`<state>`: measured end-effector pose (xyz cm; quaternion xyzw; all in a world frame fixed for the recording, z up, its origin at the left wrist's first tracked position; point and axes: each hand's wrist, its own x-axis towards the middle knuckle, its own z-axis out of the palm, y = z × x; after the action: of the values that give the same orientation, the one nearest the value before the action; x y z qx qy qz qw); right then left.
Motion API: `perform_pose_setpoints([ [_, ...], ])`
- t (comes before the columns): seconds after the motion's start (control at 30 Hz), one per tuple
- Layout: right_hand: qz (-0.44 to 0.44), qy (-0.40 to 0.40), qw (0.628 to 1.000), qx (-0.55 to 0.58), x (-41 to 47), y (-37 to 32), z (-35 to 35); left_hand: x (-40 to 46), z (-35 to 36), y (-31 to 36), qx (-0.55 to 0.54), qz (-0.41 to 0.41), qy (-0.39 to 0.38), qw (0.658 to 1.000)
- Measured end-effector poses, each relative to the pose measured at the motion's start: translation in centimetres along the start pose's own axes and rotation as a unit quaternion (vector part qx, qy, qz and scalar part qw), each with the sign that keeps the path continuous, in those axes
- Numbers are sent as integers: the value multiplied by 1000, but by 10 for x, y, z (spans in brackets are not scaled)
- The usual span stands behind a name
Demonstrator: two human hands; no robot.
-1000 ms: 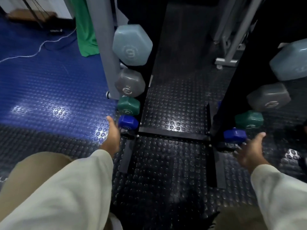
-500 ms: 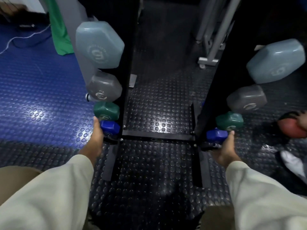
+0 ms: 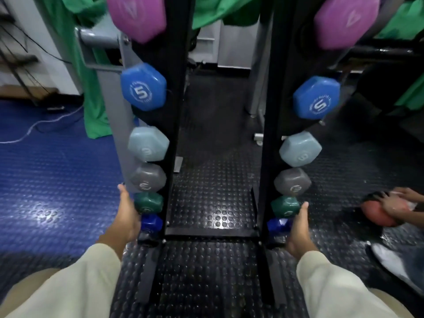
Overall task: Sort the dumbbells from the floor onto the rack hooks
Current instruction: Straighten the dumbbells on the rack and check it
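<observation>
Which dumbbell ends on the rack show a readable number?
The mid-blue pair in the second row from the top, left end and right end, each printed with a white 5. Markings on the others are blurred.

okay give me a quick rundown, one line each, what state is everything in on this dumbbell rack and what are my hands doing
left hand: at the lowest dumbbells, grip hidden
right hand: at the lowest dumbbells, grip hidden
pink dumbbell: racked, top
blue 5 dumbbell: racked
pale blue dumbbell: racked
grey dumbbell: racked
green dumbbell: racked
dark blue dumbbell: racked, lowest
red ball: on the floor, another person's hands on it
</observation>
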<state>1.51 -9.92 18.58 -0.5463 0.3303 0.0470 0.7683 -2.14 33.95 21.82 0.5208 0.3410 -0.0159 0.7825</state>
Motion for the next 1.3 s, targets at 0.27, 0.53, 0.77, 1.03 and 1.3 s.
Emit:
perform_pose_setpoints([
  [0.27, -31, -34, 998, 30, -46, -65, 16, -27, 12, 65, -17, 57, -50, 997],
  [0.53, -113, -73, 991, 15, -108, -152, 47, -114, 74, 141, 31, 155, -37, 987],
  [0.77, -202, -143, 969, -9, -149, -224, 68, -166, 103, 196, 11, 256, -62, 965],
  [1.03, -287, -183, 940, -23, -198, -288, 103, -191, 135, 258, 16, 333, -116, 936],
  [1.3, -367, -200, 904, -91, -246, -336, 119, -242, 163, 305, 55, 424, -91, 900],
])
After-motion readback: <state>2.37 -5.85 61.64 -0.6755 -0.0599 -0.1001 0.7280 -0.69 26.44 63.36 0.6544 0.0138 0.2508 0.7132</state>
